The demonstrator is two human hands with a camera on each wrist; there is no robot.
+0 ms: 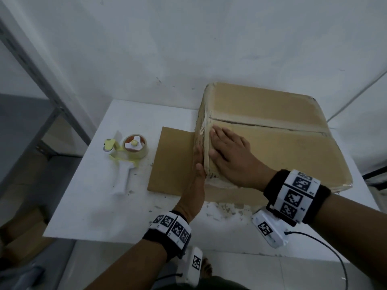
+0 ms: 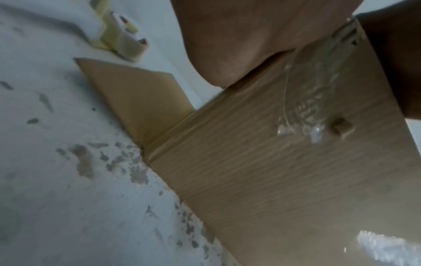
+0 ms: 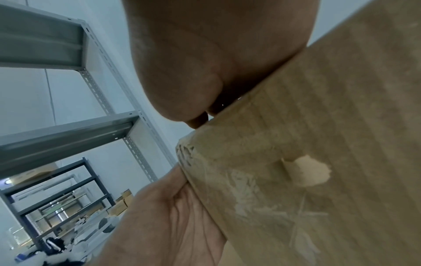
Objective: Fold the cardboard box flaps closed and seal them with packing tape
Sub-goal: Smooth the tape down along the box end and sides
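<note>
The brown cardboard box stands on the white table, its top flaps folded down and meeting at a seam that runs left to right. My right hand lies flat, fingers straight, on the top near the left front corner, over old wrinkled tape. My left hand presses flat against the box's left side, fingers pointing away from me. The left wrist view shows my left hand's palm on the box wall. A tape dispenser with a clear roll lies on the table to the left, untouched.
A flat cardboard panel sticks out from under the box's left side onto the table. Grey metal shelving stands to the left. The wall is close behind the box. A cable trails from my right wrist unit.
</note>
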